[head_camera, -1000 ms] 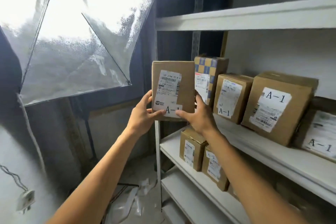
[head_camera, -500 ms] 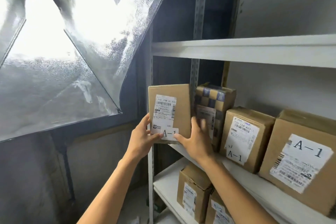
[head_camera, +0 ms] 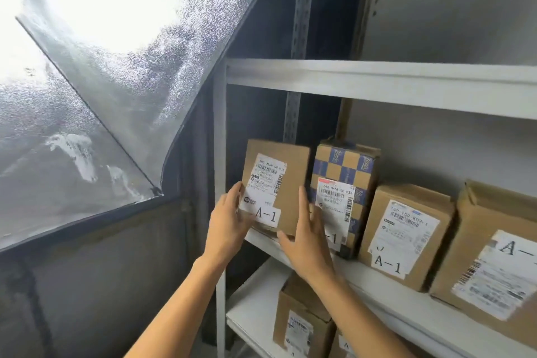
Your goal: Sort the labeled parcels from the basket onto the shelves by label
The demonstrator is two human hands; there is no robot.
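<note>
We see a brown cardboard parcel (head_camera: 277, 186) standing upright at the left end of the middle shelf (head_camera: 377, 279), its lower edge at the shelf's front lip; whether it bears its full weight there we cannot tell. Its front carries a white shipping label (head_camera: 266, 183) with barcodes and a tab reading "A-1". The left hand (head_camera: 228, 224) holds the parcel's lower left edge, thumb laid across the label tab, the other fingers hidden behind the box. The right hand (head_camera: 305, 241) meets the lower right edge with its fingers nearly straight along the box side and the thumb under the bottom corner; we read this as a flat, steadying touch, not a curled clasp. Just right of the grip, touching or nearly touching the held parcel, stands a blue-and-tan checkered box (head_camera: 344, 171) with its own barcode label, partly covered by the right hand. Further right of the grip stands a brown box marked "A-1" (head_camera: 406, 235), and beyond it a larger brown box (head_camera: 494, 270) whose label, cut by the frame edge, shows "A-". Below the grip, on the lower shelf (head_camera: 252, 311), stand two more labeled cartons (head_camera: 302, 325), their markings too blurred to read. Above the grip runs the upper shelf board (head_camera: 377, 81). Left of the grip, beyond the shelf's upright post (head_camera: 220, 183), a frosted window pane (head_camera: 101, 67) glows with daylight.
</note>
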